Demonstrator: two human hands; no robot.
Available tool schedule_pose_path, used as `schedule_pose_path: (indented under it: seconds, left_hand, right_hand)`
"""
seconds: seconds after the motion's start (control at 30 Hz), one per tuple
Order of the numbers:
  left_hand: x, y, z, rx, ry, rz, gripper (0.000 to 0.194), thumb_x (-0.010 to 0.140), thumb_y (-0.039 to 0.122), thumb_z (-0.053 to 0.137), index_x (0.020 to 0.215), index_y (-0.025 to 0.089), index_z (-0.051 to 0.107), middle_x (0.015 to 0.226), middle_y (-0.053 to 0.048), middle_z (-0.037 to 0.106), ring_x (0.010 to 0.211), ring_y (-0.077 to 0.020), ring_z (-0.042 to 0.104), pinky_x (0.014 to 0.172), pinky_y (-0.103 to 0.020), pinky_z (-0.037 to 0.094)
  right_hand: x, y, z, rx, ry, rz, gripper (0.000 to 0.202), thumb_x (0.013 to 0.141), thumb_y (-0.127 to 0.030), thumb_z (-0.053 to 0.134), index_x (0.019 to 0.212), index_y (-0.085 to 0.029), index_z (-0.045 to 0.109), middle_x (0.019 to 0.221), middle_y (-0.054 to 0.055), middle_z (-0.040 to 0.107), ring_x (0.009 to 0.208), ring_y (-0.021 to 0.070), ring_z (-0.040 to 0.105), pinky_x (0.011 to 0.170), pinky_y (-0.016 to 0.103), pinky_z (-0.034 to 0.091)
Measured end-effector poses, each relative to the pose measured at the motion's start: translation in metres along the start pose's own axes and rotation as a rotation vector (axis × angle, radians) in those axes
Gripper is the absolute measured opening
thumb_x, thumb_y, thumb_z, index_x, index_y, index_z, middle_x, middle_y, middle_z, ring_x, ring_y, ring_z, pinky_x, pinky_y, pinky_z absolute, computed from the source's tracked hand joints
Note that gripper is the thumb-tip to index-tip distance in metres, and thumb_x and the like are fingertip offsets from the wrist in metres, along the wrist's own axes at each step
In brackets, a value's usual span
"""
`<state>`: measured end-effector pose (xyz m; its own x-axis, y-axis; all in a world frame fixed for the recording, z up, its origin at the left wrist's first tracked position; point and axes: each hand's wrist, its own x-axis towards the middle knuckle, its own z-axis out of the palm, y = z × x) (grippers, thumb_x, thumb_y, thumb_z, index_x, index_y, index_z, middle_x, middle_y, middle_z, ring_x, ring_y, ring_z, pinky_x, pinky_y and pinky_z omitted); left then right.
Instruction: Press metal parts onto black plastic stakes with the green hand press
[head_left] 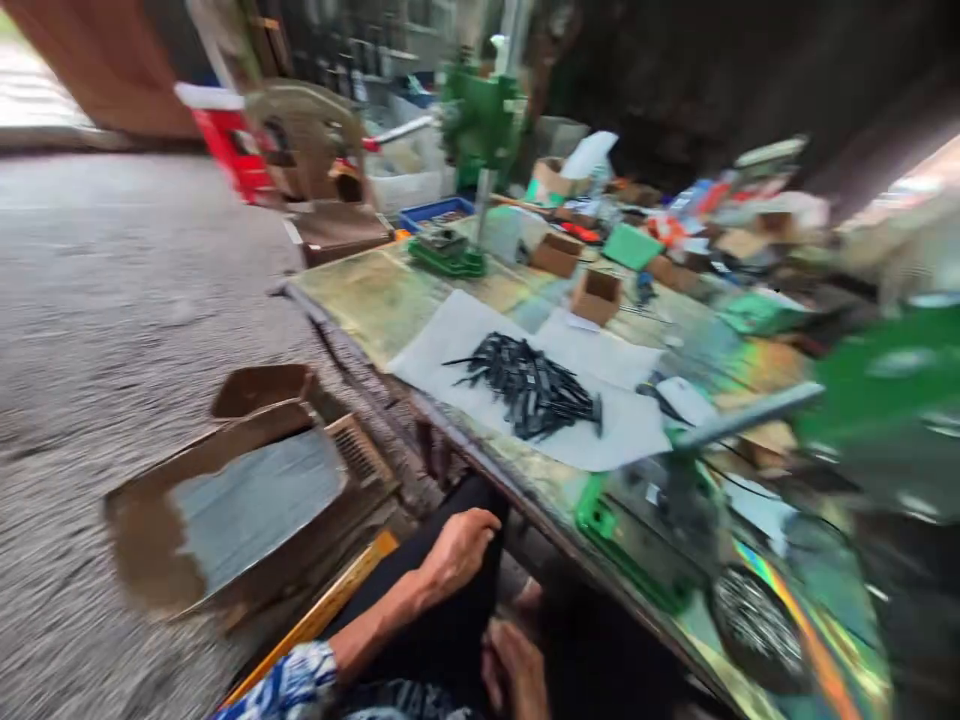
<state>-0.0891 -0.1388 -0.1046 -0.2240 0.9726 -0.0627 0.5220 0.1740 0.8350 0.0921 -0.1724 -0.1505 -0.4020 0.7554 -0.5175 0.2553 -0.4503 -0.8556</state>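
Note:
My left hand (461, 548) lies over the dark trouser leg (405, 600), its fingers curled closed and nothing showing in them. Lower down, close to my lap, my right hand (516, 665) is also curled; its grip is blurred, and whatever it may hold is hidden. Both hands are below the edge of the worktable (345, 295). On the tabletop, beyond my hands, a heap of thin black strip-like pieces (529, 385) rests on white sheets (435, 345). The kind of these pieces is too blurred to tell.
Left of my leg sits an open cardboard box (142, 530) with a grey sheet inside. A green-based press (600, 515) stands at the right, a green machine (480, 115) at the far corner. Small cartons (596, 297) and clutter cover the back. A chair (311, 130) stands beyond.

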Motion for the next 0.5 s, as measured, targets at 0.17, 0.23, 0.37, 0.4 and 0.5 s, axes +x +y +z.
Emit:
schedule_pose_path:
  seconds: [0.17, 0.23, 0.37, 0.4, 0.5]
  left_hand:
    - [0.044, 0.038, 0.013, -0.128, -0.026, 0.001, 0.028, 0.082, 0.020, 0.041, 0.091, 0.019, 0.068, 0.088, -0.003, 0.071, 0.084, -0.0177, 0.064, 0.080, -0.028, 0.048]
    - [0.058, 0.059, 0.021, -0.132, -0.046, 0.053, 0.028, 0.083, 0.022, 0.042, 0.091, 0.019, 0.068, 0.086, -0.003, 0.071, 0.083, -0.0177, 0.064, 0.079, -0.028, 0.047]
    - [0.079, 0.101, 0.037, -0.120, -0.073, 0.131, 0.026, 0.083, 0.023, 0.043, 0.089, 0.019, 0.068, 0.086, -0.003, 0.071, 0.083, -0.0177, 0.064, 0.080, -0.028, 0.047]
    - [0.083, 0.111, 0.041, -0.117, -0.082, 0.147, 0.025, 0.083, 0.023, 0.044, 0.089, 0.019, 0.068, 0.087, -0.003, 0.071, 0.084, -0.0177, 0.064, 0.080, -0.028, 0.047]
    - [0.095, 0.136, 0.053, -0.093, -0.097, 0.154, 0.025, 0.082, 0.021, 0.044, 0.089, 0.018, 0.068, 0.084, -0.003, 0.070, 0.078, -0.0169, 0.063, 0.077, -0.027, 0.047]
  right_hand:
    - [0.020, 0.010, 0.009, 0.278, -0.080, 0.090, 0.063, 0.063, -0.081, 0.056, 0.064, -0.018, 0.049, 0.041, -0.005, 0.041, 0.028, 0.0041, 0.022, 0.031, 0.020, 0.015]
    - [0.023, 0.015, 0.010, 0.321, -0.088, 0.087, 0.063, 0.061, -0.082, 0.056, 0.064, -0.019, 0.048, 0.041, -0.005, 0.042, 0.027, 0.0044, 0.022, 0.031, 0.020, 0.014]
    - [0.023, 0.017, 0.008, 0.352, -0.120, 0.047, 0.062, 0.064, -0.079, 0.056, 0.069, -0.018, 0.050, 0.044, -0.003, 0.047, 0.030, 0.0058, 0.027, 0.033, 0.020, 0.018]
    - [0.023, 0.017, 0.007, 0.368, -0.136, 0.037, 0.060, 0.066, -0.077, 0.056, 0.071, -0.018, 0.050, 0.046, -0.003, 0.048, 0.031, 0.0059, 0.029, 0.034, 0.020, 0.019]
    - [0.023, 0.014, 0.004, 0.406, -0.172, 0.017, 0.053, 0.071, -0.070, 0.058, 0.074, -0.018, 0.050, 0.049, -0.003, 0.049, 0.034, 0.0061, 0.032, 0.036, 0.020, 0.021]
